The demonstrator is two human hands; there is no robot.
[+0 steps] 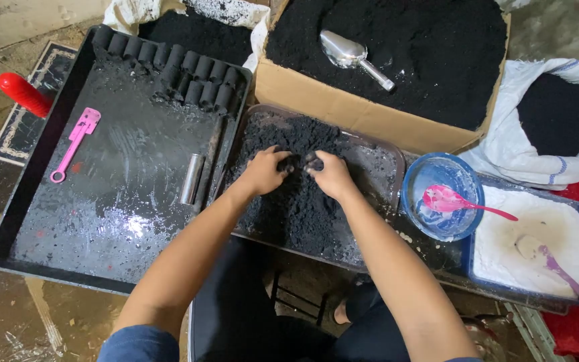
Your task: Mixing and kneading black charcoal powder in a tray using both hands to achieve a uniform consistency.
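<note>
Head-worn view, steeply downward, close above

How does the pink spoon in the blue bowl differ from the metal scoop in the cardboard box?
The pink spoon is plastic-looking and slim; the metal scoop is shiny, silver and broader. The spoon lies in a blue bowl that looks wet; the scoop lies on black powder in the cardboard box. Neither hand touches either.

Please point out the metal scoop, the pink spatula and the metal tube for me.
metal scoop (345,49): head view, on the shiny bowl of the scoop.
pink spatula (75,142): head view, on the middle of its handle.
metal tube (191,178): head view, on the middle of its side.
</note>
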